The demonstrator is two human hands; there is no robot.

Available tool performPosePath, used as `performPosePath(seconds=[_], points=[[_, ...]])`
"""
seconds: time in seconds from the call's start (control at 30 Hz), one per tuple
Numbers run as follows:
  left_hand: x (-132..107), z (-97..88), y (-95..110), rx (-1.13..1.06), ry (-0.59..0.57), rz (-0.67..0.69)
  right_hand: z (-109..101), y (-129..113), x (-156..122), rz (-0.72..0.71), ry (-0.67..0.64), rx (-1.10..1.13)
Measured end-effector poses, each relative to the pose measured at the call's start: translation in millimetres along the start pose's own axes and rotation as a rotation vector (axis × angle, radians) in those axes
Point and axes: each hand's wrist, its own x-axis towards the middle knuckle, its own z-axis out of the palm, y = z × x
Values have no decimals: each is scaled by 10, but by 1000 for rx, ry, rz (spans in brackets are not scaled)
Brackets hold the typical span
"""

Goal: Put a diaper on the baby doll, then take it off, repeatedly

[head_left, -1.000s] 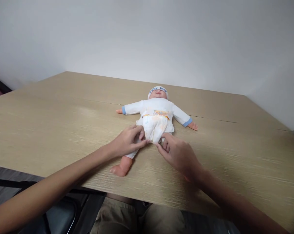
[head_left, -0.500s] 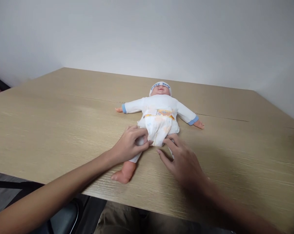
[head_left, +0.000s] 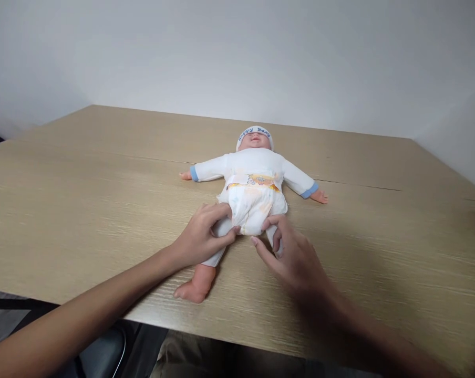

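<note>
A baby doll [head_left: 257, 163] in a white suit and printed cap lies on its back, arms spread. Around its hips is a white diaper [head_left: 253, 207] with an orange printed waistband. My left hand [head_left: 204, 233] grips the diaper's leg edge on the left, its thumb and forefinger against the material. On the other side, my right hand [head_left: 295, 249] touches the opposite leg edge with its curled forefinger. That thumb stands apart, just below the diaper's crotch. The doll's bare left-side foot [head_left: 196, 286] shows; the other foot is hidden behind my right hand.
The doll rests on a wide wooden table [head_left: 103, 210] with a seam across it. A pale wall [head_left: 237, 58] rises behind. Below the near edge are a dark chair [head_left: 103, 352] and my trousered legs [head_left: 190, 357].
The view has shifted slightly, so the doll sits a little further left. My right forefinger has lifted a bit and the gap to its thumb looks wider. My left hand stays at the diaper's leg edge.
</note>
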Motion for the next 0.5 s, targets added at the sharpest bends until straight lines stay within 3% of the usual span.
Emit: performPosePath(seconds=[0.13,0.37,0.5], points=[[-24,46,-78,-238,54,-117,-76,-11,43,156,48,114],[-37,160,-141,-679,157,-289,-204,75,96,199,46,138],[-73,165,-150,-653,153,-334,-234,102,95,168,22,89]])
